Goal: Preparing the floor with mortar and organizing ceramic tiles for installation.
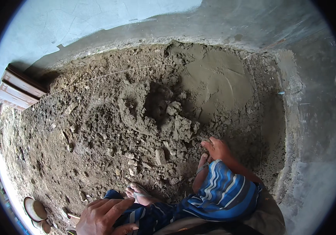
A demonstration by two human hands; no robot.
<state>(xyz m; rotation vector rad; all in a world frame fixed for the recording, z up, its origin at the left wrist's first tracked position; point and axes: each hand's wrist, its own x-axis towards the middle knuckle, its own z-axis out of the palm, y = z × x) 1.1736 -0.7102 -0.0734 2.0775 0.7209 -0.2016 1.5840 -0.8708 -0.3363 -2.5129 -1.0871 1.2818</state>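
My left hand [104, 216] lies over my left knee, thumb apart from the stretched fingers, with nothing seen in it. My right hand [216, 149] hangs low beside my right foot [201, 169]; its fingers are loosely bent and apart, with no held thing showing. Just beyond it, lumpy grey mortar [183, 127] is heaped around a dark hollow. Farther off, a smoothed patch of wet mortar [219, 78] spreads toward the wall corner. By my left hand, a small light-brown piece [73, 217] shows partly; I cannot tell what it is.
A thin string [109, 77] runs across the rubble floor [58, 137], and another string [255, 86] runs along the right side. Stacked reddish-brown tiles [19, 88] lean at the far left. Round containers [35, 208] stand at lower left. Walls [316, 117] bound the right and back.
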